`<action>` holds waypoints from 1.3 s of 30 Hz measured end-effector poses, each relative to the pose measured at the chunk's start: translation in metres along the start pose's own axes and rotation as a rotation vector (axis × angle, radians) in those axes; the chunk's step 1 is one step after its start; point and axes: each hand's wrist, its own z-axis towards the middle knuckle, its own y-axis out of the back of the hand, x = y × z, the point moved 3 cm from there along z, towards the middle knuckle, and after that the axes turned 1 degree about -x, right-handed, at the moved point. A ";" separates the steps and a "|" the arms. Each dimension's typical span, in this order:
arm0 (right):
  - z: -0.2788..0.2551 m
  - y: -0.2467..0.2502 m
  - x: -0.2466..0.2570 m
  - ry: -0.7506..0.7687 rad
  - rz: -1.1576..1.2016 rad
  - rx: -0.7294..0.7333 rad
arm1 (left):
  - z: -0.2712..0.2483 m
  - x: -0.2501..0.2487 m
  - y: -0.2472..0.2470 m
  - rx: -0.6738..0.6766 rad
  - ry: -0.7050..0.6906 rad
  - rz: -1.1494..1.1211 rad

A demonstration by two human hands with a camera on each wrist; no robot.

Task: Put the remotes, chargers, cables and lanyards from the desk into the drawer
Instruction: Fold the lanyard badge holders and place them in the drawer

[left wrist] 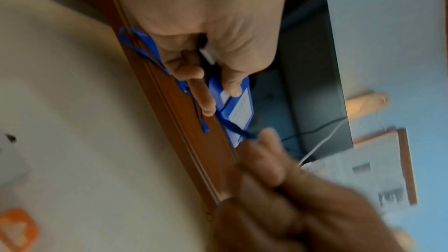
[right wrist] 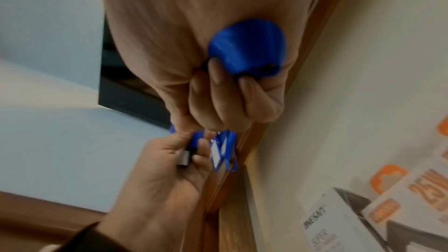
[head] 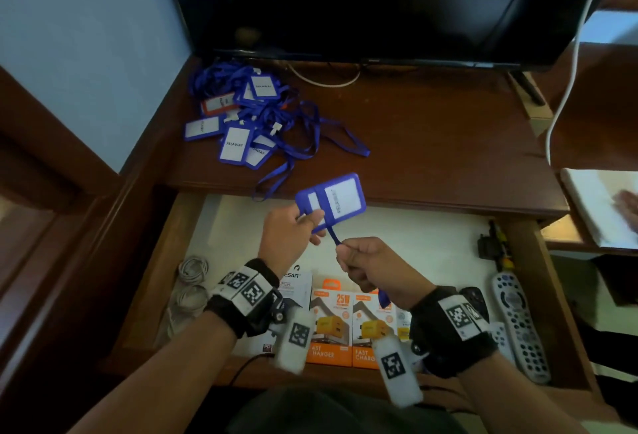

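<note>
Over the open drawer (head: 538, 281) my left hand (head: 293, 230) pinches a blue badge holder (head: 333, 199) by its lower edge; the badge holder (left wrist: 238, 108) shows again in the left wrist view. Its blue strap (head: 334, 237) runs down into my right hand (head: 359, 263), whose curled fingers grip the bunched strap (right wrist: 247, 49). A pile of blue lanyards with badges (head: 248, 116) lies on the desk at the back left. In the drawer are orange charger boxes (head: 348, 326), white coiled cables (head: 191, 281) and grey remotes (head: 521, 323).
A dark TV screen (head: 362, 2) stands at the back of the desk (head: 431, 143). A white cable (head: 566, 88) hangs down on the right. A black plug adapter (head: 490, 244) sits in the drawer's far right corner. White papers (head: 593, 206) lie on a shelf to the right.
</note>
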 end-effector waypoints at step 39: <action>0.033 -0.013 0.017 0.142 0.567 -0.179 | -0.017 -0.005 -0.009 0.195 0.016 -0.745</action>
